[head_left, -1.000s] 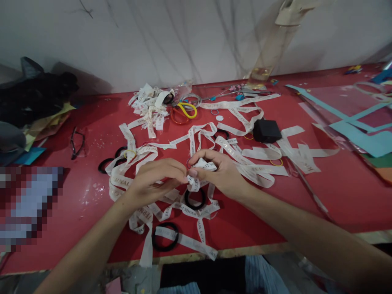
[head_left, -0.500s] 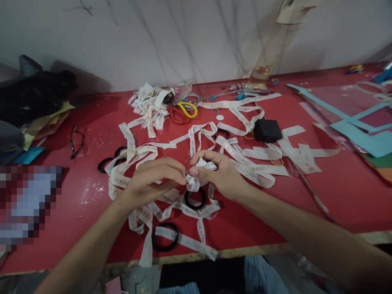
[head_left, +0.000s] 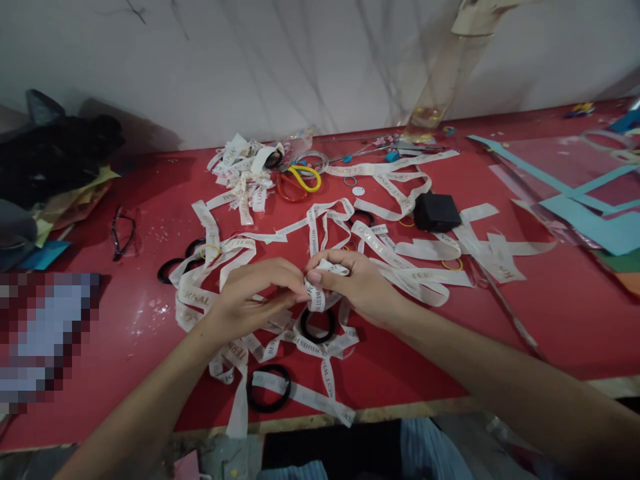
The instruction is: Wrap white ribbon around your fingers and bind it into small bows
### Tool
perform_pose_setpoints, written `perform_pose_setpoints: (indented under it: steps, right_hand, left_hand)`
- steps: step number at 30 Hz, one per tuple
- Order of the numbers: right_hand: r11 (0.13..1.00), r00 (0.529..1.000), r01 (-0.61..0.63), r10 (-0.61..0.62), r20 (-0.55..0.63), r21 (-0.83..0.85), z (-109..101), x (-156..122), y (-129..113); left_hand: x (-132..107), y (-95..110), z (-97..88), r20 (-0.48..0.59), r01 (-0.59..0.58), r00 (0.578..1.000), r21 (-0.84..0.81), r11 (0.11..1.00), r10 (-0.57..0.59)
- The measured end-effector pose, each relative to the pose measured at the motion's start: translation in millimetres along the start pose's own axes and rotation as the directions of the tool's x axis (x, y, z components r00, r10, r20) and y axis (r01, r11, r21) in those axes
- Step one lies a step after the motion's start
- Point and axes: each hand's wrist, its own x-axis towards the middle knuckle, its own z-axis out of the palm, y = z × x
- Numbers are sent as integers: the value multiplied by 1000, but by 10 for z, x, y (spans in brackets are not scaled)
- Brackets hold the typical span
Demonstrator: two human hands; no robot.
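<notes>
A white ribbon [head_left: 317,299] printed with "BEST WISHES" lettering is bunched into folds between my two hands. My right hand [head_left: 373,285] pinches the folds between thumb and fingers, with a loop showing above its thumb. From the other side, my left hand [head_left: 260,288] has its fingertips closed on the ribbon's left edge. Just below the fingers lies a black ring [head_left: 318,341], with more printed ribbon [head_left: 327,377] trailing under it. Another black ring [head_left: 288,388] sits near the table's front edge, crossed by a ribbon strip [head_left: 320,400].
Loose ribbons cover much of the red table [head_left: 135,373]. At the back are a heap of ribbon pieces [head_left: 235,167] and yellow-and-red-handled scissors [head_left: 306,179]. A black box [head_left: 437,213] stands right of centre, glasses [head_left: 123,233] lie left, and light-blue paper strips [head_left: 593,223] lie far right.
The fingertips of my left hand have shifted slightly right on the ribbon. The ribbon's hanging fold has turned a little and looks straighter. My right hand stays almost in place.
</notes>
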Motion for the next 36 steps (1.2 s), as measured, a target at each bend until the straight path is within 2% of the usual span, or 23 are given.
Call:
perform_pose_setpoints:
  steps: [7,12,15,20,24,26,28,31,36]
  right_hand:
    - [995,999,32,-32,-6,-98,-12,20,-69]
    - [989,997,73,-71,17,-130,-25,15,-78]
    - [985,994,109,-108,14,-132,-43,14,-75]
    - [980,990,140,-143,-11,-140,-57,22,-59]
    - [959,976,211,-217,-9,-189,-55,16,-61]
    - [948,971,232,-240,-11,-219,-55,8,-62]
    - [942,970,230,-241,-14,-246,-54,0,-63]
    - [940,973,216,-229,-18,-264,-48,-7,-64]
    - [953,981,189,-194,-1,-237,-35,-13,-69]
  left_hand:
    - [-47,-18,-55,54,108,993,-78,991,-104]
    - [-47,-13,-46,53,157,987,-134,978,-152]
    - [-46,3,-25,16,236,972,-123,964,-236]
    - [-19,28,-25,-86,436,885,-190,879,-458]
    - [29,13,-39,-66,563,793,-301,770,-605]
    - [48,1,-45,-42,602,769,-290,744,-638]
    - [54,-10,-54,-25,606,777,-239,758,-629]
    - [44,-20,-71,-15,572,813,-164,804,-582]
    - [31,-20,-96,37,527,850,-83,846,-526]
